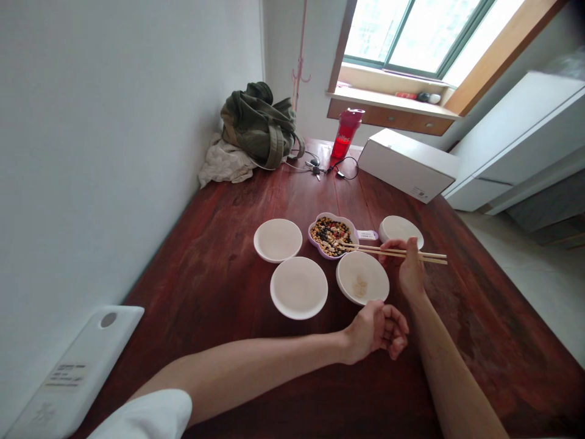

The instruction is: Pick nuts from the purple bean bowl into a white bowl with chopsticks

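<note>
My right hand [409, 265] grips a pair of wooden chopsticks [372, 249]. Their tips reach into mixed beans and grains [329, 235] in a purple-rimmed, flower-shaped dish [354, 230] with a labelled handle. Just in front of that dish, a white bowl [375, 273] holds a few pale, flat pieces [360, 285]. My left hand [378, 331] is loosely curled, with nothing visible in it, at the near edge of this bowl. Two shallow white bowls, one farther [278, 239] and one nearer [298, 288], sit to the left. Another white bowl [402, 231] is behind my right hand.
Across the back of the dark red table [219, 244] are a green bag [258, 125] on pale cloth, keys and a cable [315, 167], a red bottle [346, 134] and a white box [406, 164]. A white board-like object [77, 372] lies along the left wall.
</note>
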The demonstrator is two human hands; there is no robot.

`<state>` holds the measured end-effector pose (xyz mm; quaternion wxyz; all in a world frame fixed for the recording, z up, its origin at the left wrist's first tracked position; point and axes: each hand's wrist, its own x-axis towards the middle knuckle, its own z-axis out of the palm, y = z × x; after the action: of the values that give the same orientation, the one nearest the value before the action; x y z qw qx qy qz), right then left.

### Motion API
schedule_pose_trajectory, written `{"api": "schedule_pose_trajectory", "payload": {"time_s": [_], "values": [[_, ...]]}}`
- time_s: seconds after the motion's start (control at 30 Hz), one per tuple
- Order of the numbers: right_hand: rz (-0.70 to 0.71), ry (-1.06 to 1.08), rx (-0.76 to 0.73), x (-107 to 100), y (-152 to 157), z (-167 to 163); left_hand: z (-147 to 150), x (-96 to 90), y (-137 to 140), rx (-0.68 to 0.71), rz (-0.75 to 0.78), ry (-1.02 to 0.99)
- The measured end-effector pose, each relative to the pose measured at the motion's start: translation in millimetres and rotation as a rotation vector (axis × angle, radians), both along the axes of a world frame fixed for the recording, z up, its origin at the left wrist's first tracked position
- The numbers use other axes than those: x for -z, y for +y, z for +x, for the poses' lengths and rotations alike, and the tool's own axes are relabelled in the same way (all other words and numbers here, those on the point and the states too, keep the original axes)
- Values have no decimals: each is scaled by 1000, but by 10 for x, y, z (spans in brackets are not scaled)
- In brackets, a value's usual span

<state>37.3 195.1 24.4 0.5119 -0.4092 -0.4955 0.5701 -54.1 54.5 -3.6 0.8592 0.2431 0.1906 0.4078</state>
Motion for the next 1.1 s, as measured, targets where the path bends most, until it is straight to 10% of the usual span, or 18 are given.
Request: {"api": "schedule_pose_trajectory", "payload": {"time_s": [1.1], "values": [[-113, 46, -72, -44, -28, -78, -16, -12, -8, -23, 21, -18]]}}
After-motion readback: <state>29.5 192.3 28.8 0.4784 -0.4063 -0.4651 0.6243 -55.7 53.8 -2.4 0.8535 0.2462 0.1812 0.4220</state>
